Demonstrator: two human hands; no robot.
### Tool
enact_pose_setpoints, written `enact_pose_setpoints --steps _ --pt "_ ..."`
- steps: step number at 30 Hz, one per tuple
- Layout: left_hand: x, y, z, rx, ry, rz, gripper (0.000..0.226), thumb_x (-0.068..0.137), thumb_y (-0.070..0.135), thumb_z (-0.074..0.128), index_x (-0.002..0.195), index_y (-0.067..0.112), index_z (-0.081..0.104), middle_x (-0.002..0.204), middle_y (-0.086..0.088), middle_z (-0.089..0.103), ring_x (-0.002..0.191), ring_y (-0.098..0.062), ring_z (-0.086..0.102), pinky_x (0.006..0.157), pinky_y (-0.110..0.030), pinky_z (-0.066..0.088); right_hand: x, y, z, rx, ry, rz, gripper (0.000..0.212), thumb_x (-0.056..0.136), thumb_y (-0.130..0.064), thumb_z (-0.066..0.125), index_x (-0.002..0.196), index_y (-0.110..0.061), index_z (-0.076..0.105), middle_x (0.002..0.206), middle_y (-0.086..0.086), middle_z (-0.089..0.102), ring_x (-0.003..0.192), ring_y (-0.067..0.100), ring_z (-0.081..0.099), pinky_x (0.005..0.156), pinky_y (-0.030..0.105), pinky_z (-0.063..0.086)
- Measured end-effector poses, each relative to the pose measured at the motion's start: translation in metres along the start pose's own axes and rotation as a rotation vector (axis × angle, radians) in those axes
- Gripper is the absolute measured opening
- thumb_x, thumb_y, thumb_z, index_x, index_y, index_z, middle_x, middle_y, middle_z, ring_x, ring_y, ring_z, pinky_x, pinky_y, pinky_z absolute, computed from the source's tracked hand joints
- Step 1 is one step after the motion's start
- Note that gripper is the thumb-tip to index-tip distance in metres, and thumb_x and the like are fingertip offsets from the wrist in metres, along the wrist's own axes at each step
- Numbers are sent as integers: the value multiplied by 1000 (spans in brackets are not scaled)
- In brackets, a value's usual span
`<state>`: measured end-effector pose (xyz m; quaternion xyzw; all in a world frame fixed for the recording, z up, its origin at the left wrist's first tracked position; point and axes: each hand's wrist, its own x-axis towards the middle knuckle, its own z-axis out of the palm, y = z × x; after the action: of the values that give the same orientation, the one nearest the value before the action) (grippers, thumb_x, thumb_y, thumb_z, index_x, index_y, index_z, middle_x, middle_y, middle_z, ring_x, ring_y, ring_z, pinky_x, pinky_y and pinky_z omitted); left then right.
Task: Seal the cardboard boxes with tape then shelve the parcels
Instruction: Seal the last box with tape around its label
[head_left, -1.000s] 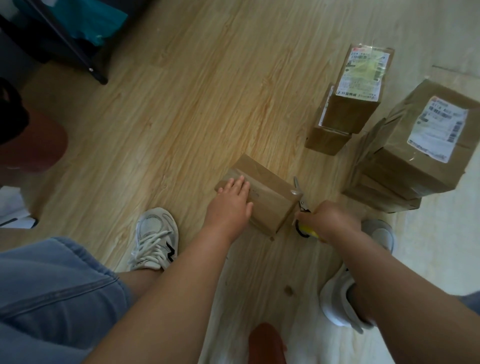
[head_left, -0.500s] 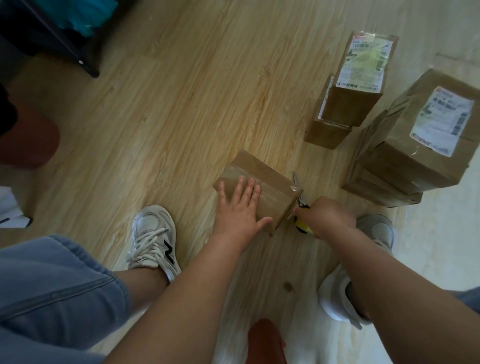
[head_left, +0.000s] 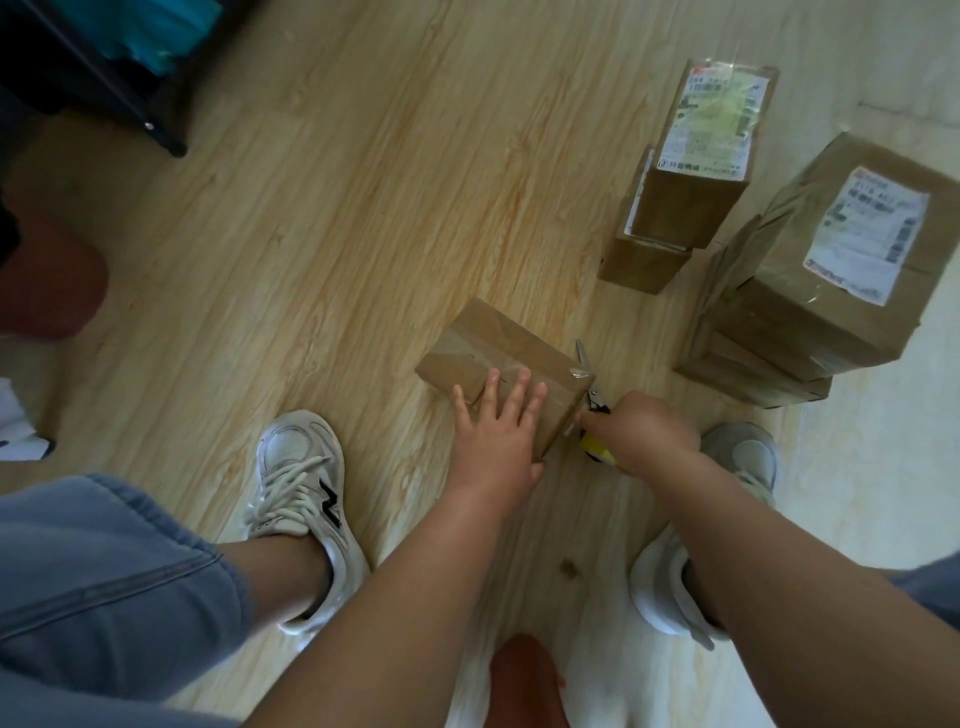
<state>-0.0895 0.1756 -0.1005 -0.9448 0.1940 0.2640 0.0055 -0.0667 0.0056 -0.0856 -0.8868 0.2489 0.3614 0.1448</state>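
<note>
From the head camera, a small brown box (head_left: 498, 358) sits on the wooden floor (head_left: 337, 234) between the person's feet, turned at an angle so that one corner points to the right. The left hand (head_left: 493, 431) lies flat on the near part of the box top, fingers straight and spread, pressing down and grasping nothing. A glossy strip of clear tape (head_left: 519, 364) runs across the top under those fingers toward the right corner. The right hand (head_left: 644, 431) is clenched around scissors (head_left: 595, 400) with a yellow handle, just beside the box's right edge. The blades point away from the person and meet the tape where it hangs over the corner; whether the blades are parted or closed is hard to tell. Further off to the right stand more parcels: a tall parcel (head_left: 701, 156) with a printed label on top rests on a smaller one (head_left: 644, 260), and near them a big stack (head_left: 831, 270) of taped boxes carries a white label on its top face. A white sneaker (head_left: 301, 483) is left of the box, with blue denim (head_left: 104, 571) above the ankle. The other shoe (head_left: 743, 457) shows partly behind the right forearm. A dark frame (head_left: 130, 104) with something teal (head_left: 150, 47) behind it fills the upper left corner. A blurred reddish shape (head_left: 47, 280) sits at the left edge and another (head_left: 524, 680) at the bottom.
</note>
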Motion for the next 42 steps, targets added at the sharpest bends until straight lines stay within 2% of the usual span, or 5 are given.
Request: enact_pose_setpoints --steps 10,19,26,35,42 --pt "1 -11 -24 -252 81 -44 87 88 40 62 157 28 12 166 6 3 153 -26 2 118 -62 2 -6 5 -12 212 -70 -26 59 84 -69 62 81 -10 61 74 6 64 72 22 64 61 31 45" --pt "-12 -51 -83 -1002 41 -186 95 59 26 92 144 34 49 139 8 55 126 -6 50 106 -29 42 -50 -30 -76 293 21 -217 59 79 -70 67 70 -13 56 60 1 44 53 15 40 55 31 32" --pt "-23 -83 -74 -1563 37 -262 66 73 -7 75 133 20 62 133 0 62 128 -10 52 74 -11 47 -90 -48 -101 437 -59 -447 48 86 -59 66 102 -14 73 118 10 69 101 19 64 96 40 49" --pt "-21 -77 -60 -1473 209 -286 61 89 18 70 145 27 48 138 -1 59 123 -15 58 107 -35 44 -85 -69 -85 564 -105 -502 46 89 -57 64 80 -13 75 79 8 75 80 15 67 80 29 46" --pt "-22 -69 -55 -1398 300 -370 52 98 32 56 148 33 39 142 1 52 125 -20 54 105 -49 45 -79 -81 -80 371 81 -409 55 89 -48 63 50 -15 43 34 -6 45 42 11 37 49 25 31"
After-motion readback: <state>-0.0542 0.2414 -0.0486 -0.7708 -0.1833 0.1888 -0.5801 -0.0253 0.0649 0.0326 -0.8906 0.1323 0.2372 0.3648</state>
